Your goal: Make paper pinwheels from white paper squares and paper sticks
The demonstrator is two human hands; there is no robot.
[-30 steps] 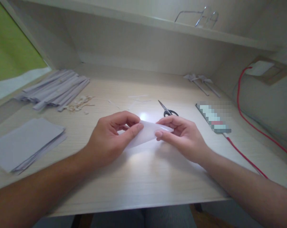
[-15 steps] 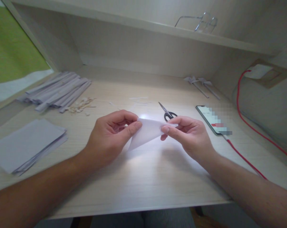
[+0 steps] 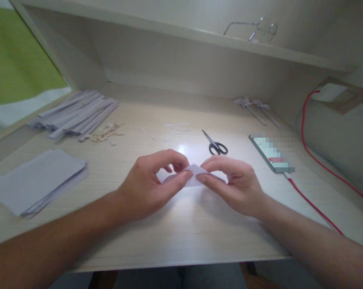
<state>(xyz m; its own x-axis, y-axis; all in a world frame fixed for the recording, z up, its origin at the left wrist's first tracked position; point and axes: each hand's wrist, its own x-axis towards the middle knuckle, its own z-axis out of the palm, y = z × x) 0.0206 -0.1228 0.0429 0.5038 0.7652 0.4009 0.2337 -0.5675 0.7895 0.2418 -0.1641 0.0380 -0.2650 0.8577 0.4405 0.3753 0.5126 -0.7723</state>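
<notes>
Between both hands is a folded piece of white paper (image 3: 194,180), its pointed corner standing up in the middle. My left hand (image 3: 159,182) pinches it left of that corner with thumb and fingers. On the other side, my right hand (image 3: 234,182) grips it the same way, the thumb tip close to the left one. Parts of the paper are hidden behind the fingers. Just beyond the right hand lie scissors (image 3: 215,145) with black handles, their blades pointing away and to the left.
Left lie a stack of white paper (image 3: 39,180), rolled paper sticks (image 3: 79,112) and a small pile of pale scraps (image 3: 106,131). Right, a phone (image 3: 270,154) is attached to a red cable (image 3: 315,208). Paper pinwheel-like pieces (image 3: 252,106) rest at the back right, under a shelf (image 3: 181,34).
My hands have drawn closer together and turned the paper, so its corner now points up between the thumbs. The right hand has moved off the scissors' handles, which now show fully.
</notes>
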